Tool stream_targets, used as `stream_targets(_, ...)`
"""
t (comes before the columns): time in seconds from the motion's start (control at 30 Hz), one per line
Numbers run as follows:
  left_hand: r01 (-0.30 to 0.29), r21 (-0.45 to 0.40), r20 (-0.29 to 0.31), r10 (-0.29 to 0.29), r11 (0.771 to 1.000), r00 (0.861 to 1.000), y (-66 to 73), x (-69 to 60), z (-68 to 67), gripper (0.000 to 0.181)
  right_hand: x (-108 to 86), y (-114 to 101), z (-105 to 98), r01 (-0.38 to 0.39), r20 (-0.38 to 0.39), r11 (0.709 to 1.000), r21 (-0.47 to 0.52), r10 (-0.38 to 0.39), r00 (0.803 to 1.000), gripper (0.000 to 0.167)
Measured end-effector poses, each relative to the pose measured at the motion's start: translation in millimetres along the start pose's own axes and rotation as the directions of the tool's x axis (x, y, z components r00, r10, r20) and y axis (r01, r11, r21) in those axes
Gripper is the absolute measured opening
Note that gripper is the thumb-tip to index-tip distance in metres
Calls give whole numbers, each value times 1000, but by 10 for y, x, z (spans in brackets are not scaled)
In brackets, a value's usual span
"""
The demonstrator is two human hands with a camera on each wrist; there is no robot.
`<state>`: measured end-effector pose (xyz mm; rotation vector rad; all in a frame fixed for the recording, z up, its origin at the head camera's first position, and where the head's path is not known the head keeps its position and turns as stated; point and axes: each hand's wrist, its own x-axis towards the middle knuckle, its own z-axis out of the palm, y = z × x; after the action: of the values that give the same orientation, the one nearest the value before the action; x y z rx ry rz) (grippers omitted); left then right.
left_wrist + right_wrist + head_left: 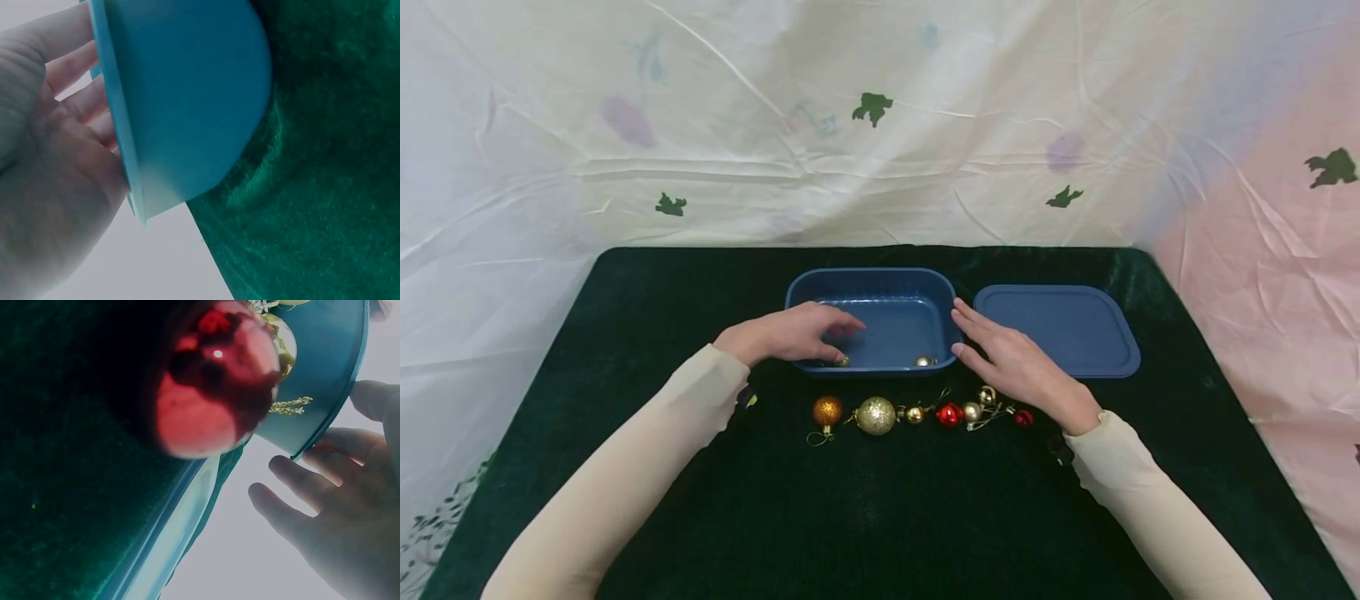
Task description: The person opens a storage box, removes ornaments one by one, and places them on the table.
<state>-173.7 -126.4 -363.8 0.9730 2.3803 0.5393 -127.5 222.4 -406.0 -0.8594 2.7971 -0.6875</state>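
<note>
A blue rectangular box (880, 368) stands open on the table, with a pale gold Christmas bauble (923, 361) inside near its front right corner. My left hand (793, 333) reaches over the box's left rim, fingers spread apart from the thumb. Just by that thumb, a small gold bauble (844, 362) shows in part inside the box. Against the right end of the box, my right hand (1018, 358) rests its fairly straight fingers, holding nothing. In the right wrist view a shiny red bauble (215, 387) looms large beside the box wall (325, 369).
A blue lid (1060, 329) lies flat right of the box. In front of the box runs a row of baubles: an orange one (827, 411), a large glittery gold one (876, 416), a red one (949, 415) and several smaller ones. Dark green velvet (865, 508) covers the table.
</note>
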Motion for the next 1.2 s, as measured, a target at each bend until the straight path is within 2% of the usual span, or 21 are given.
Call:
stream_targets(0.2, -19, 24, 52, 18, 1000, 998, -6, 40, 25, 53, -3, -3, 1, 5, -6, 1000, 8, -5, 1000, 66)
stream_targets(0.43, -43, 90, 93, 34, 995, 995, 3, 70, 32, 48, -8, 4, -2, 3, -6, 1000, 3, -3, 1000, 66)
stream_targets(0.57, -34, 97, 114, 23, 995, 993, 11, 71, 34, 44, -6, 6, -2, 3, -8, 1000, 5, -3, 1000, 66)
stream_targets(0.83, -21, 112, 120, 7, 994, 993, 13, 61, 29, 32, 7, 17, 12, -2, -5, 1000, 2, 2, 1000, 67)
stream_targets(0.97, -4, 104, 122, -9, 995, 993, 6, 64, 35, 32, 12, 21, 15, 3, -9, 1000, 1, -3, 1000, 66)
stream_targets(1.2, -10, 113, 122, -4, 994, 993, -2, 68, 43, 31, 20, 23, 23, 9, -7, 1000, 8, -9, 1000, 66)
